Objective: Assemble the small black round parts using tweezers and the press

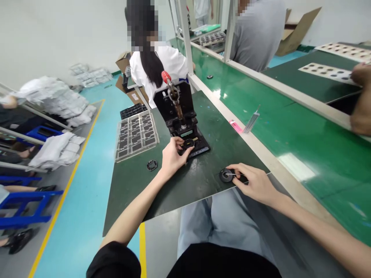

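My left hand [174, 156] pinches a round black part [188, 144] at the base of a black press [199, 146] with a red-tipped lever [166, 77]. Toward the right front of the dark green mat [185, 193], my right hand [253, 181] holds a thin light stick [231, 174] between closed fingers. The stick's tip lies over a round black disc [225, 175] near the mat's front edge. Another small round black part [152, 165] rests on the mat, left of my left hand.
A clear tray [137, 136] of dark parts lies at the mat's back left. Beyond the press sits a person in white [171, 63]. Along the right runs a pale rail [255, 143], with a pink packet [235, 126] and thin rods [251, 122] beside it.
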Available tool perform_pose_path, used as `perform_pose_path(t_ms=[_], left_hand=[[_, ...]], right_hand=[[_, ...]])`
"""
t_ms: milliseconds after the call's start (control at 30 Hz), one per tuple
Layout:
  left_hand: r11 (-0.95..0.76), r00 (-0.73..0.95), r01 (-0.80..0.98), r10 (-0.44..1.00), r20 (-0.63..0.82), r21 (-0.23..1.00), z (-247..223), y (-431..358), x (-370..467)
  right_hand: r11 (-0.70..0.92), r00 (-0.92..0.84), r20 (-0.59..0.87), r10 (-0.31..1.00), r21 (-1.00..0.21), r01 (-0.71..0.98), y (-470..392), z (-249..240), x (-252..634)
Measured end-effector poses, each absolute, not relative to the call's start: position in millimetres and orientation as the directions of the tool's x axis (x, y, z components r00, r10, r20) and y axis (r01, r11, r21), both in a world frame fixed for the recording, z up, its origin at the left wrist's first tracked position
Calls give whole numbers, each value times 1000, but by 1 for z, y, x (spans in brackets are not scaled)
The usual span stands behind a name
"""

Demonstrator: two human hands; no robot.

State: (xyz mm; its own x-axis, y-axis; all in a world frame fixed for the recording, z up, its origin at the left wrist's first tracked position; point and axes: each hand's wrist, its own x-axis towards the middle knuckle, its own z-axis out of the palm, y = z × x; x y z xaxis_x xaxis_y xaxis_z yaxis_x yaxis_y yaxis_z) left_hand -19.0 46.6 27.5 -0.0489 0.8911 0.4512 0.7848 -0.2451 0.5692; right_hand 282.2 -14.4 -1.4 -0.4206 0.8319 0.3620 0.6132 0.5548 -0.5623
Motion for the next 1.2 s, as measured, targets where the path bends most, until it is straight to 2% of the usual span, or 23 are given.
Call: perform_pose_path(t_ms=[267, 467, 567, 667, 767, 833, 900, 1000, 1100, 1200], left_hand=[[-227, -37, 821, 895, 444, 525, 27, 55, -14], [-247, 7, 832, 901, 435, 497, 27, 52, -17], [-294, 27, 823, 875, 484, 485, 36, 48, -19], [-377, -14, 817, 744, 668, 437, 65, 45, -25], [-463, -108, 811, 482, 869, 358, 111, 57, -33], [-492, -168, 794, 387, 907, 357, 143, 80, -38], [-485, -126, 787, 478, 869, 381, 170, 113, -43], [-401, 42, 817, 758, 651, 415, 195, 164, -51], [-404, 96, 799, 818, 567, 447, 207, 183, -48], [-550, 130, 675, 745, 654, 492, 209, 160, -30]], right_hand=[[620, -469, 406, 785, -489, 614, -14, -3, 281], [624, -469, 413, 781, -486, 612, -14, -4, 282], [638, -476, 427, 769, -463, 616, -14, -3, 281], [650, -481, 442, 757, -440, 619, -14, -3, 279], [665, -494, 455, 741, -401, 630, -14, -5, 279], [690, -520, 465, 717, -371, 621, -13, -5, 278], [709, -544, 462, 701, -366, 603, -12, -5, 278], [705, -545, 450, 707, -396, 588, -11, -4, 279], [703, -543, 448, 710, -422, 572, -11, -3, 279], [703, -545, 444, 711, -438, 560, -11, -4, 278]])
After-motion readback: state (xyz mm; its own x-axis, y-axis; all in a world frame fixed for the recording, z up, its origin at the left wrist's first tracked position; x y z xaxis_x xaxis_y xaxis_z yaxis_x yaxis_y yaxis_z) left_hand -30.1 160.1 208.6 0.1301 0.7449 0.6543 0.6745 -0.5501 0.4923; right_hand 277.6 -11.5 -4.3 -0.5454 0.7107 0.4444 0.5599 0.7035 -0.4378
